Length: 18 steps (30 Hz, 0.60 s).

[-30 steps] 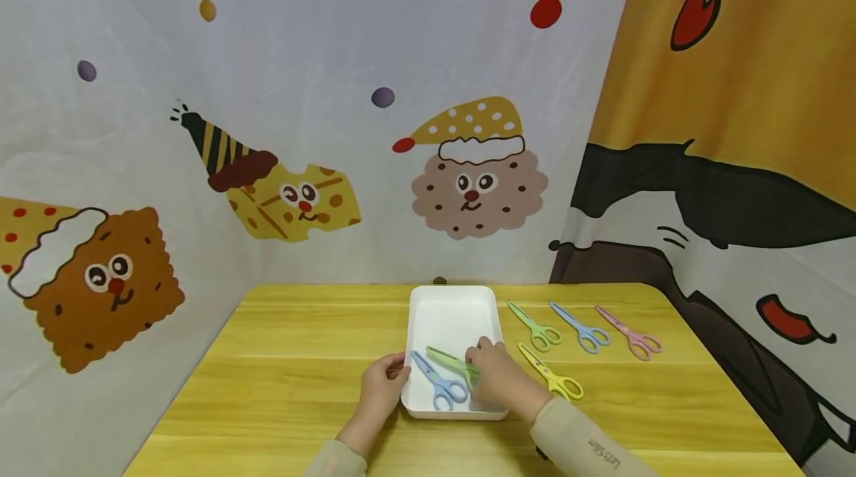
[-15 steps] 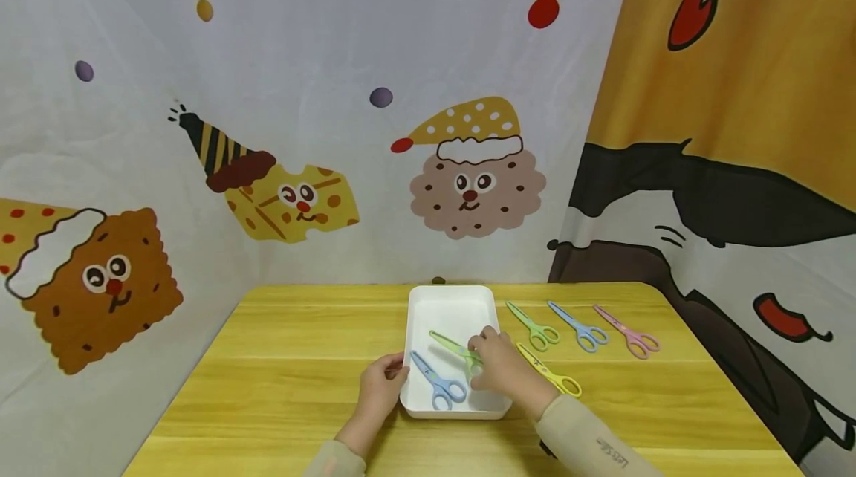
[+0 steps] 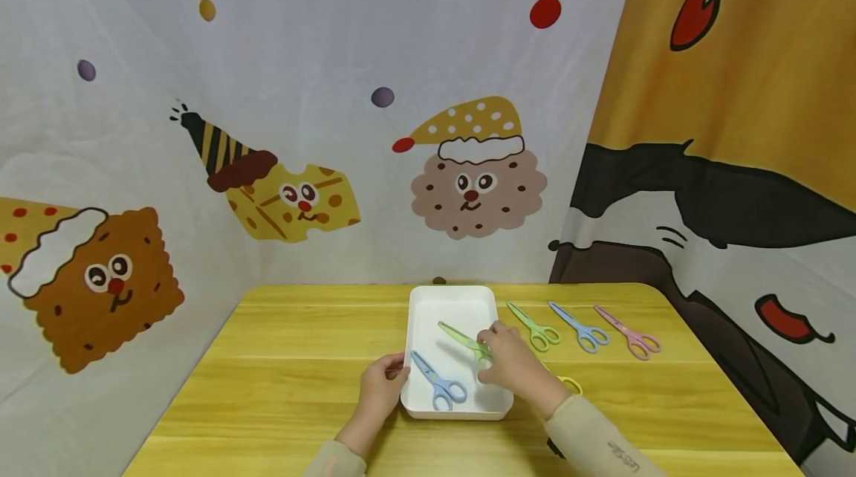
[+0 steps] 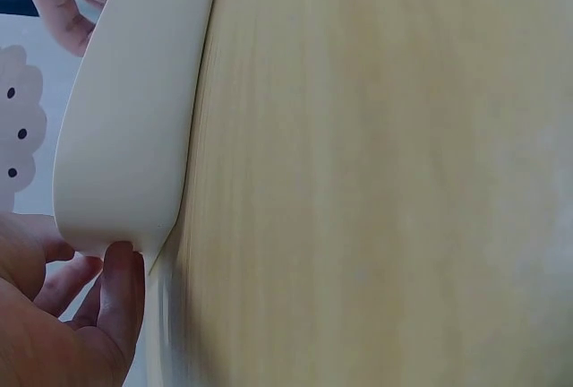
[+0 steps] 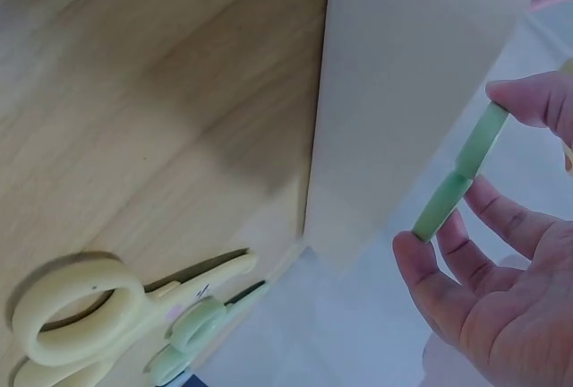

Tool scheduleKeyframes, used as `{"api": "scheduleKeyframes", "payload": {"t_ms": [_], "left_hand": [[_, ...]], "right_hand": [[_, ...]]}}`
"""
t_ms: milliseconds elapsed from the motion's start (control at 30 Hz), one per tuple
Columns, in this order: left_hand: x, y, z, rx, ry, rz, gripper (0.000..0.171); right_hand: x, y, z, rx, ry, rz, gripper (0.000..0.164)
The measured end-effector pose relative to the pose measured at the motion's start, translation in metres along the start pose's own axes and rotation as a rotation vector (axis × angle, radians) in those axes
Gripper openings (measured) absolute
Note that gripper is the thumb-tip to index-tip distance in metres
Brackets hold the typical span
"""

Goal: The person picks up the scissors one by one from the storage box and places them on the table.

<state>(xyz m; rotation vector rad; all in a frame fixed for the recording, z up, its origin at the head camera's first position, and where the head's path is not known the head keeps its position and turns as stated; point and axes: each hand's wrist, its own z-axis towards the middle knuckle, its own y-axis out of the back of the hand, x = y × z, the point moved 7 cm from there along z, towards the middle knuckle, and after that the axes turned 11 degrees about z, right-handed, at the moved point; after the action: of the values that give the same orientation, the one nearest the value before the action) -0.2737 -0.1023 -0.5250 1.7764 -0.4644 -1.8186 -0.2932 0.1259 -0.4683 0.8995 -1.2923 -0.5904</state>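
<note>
A pair of green scissors (image 3: 461, 338) tilts above the white tray (image 3: 451, 304), its blades toward the far left. My right hand (image 3: 520, 367) pinches the handle loops between thumb and fingertips. The right wrist view shows these green handles (image 5: 483, 141) edge-on, raised over the tray wall (image 5: 403, 55). Blue scissors (image 3: 438, 382) lie inside the tray at its near left. At the tray's left side, my left hand (image 3: 380, 391) grips the rim with thumb and fingers. Fingers (image 4: 119, 288) press against the tray's end wall in the left wrist view.
Right of the tray on the wooden table (image 3: 294, 358) lie green scissors (image 3: 531, 325), blue scissors (image 3: 575, 325) and pink scissors (image 3: 625, 332) in a row. Yellow scissors (image 3: 571, 385) lie nearer, partly behind the right hand. A cartoon-printed curtain (image 3: 301, 53) hangs behind the table.
My right hand has lifted the green scissors from beside the blue pair and moved them up and rightward. It now covers much of the yellow scissors. The left hand stays on the tray.
</note>
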Motion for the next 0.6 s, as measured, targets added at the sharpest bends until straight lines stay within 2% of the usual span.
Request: {"api": "scheduleKeyframes", "payload": {"t_ms": [233, 433, 600], "left_hand": [[-0.001, 0.001, -0.001, 0.008, -0.007, 0.000, 0.025], [0.000, 0.001, -0.001, 0.001, -0.011, 0.007, 0.025], [0.001, 0.000, 0.000, -0.003, -0.008, 0.014, 0.025]], "right_hand": [[-0.010, 0.007, -0.001, -0.029, -0.035, 0.010, 0.054], [-0.015, 0.018, -0.005, -0.054, -0.007, -0.002, 0.052], [-0.024, 0.025, -0.008, -0.070, -0.018, -0.003, 0.054]]}}
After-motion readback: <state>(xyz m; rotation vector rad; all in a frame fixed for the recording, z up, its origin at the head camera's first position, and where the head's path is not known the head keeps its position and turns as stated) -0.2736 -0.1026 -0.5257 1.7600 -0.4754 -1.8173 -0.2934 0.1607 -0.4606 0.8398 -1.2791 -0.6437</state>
